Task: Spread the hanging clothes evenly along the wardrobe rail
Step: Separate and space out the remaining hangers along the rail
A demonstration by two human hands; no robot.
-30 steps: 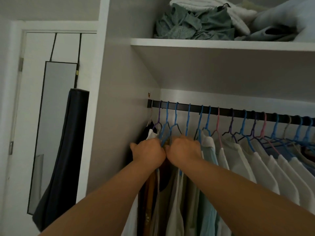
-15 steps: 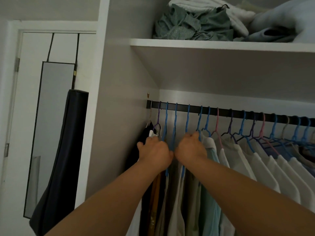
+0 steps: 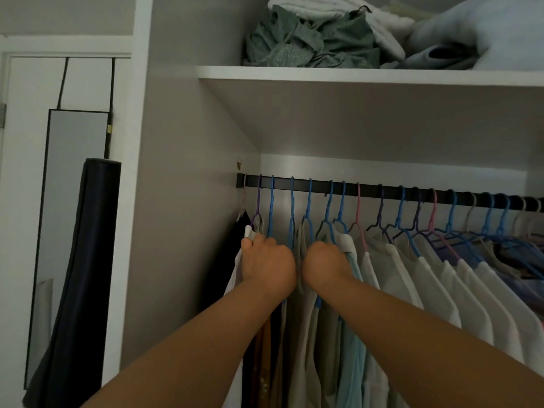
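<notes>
A black wardrobe rail (image 3: pixel 371 190) runs from the left wall to the right edge, carrying several blue, pink and purple hangers. Pale shirts (image 3: pixel 441 290) hang packed along the right; dark and beige garments (image 3: pixel 265 348) hang at the far left. My left hand (image 3: pixel 269 266) is closed on the shoulders of the leftmost garments, just below a blue hanger (image 3: pixel 271 213). My right hand (image 3: pixel 325 267) is closed on the neck of a white and teal shirt (image 3: pixel 351 334). A narrow gap shows between the two hands.
A white shelf (image 3: pixel 353 76) above the rail holds piled green and white textiles (image 3: pixel 312 39). The wardrobe's left side panel (image 3: pixel 188 231) stands close to my left hand. Further left, a door with a hanging mirror (image 3: pixel 70 201) and a dark rolled mat (image 3: pixel 79 290).
My hands have drawn slightly apart, the left toward the wall and the right rightward. The hangers at the left end now sit more evenly spaced. The view has shifted right.
</notes>
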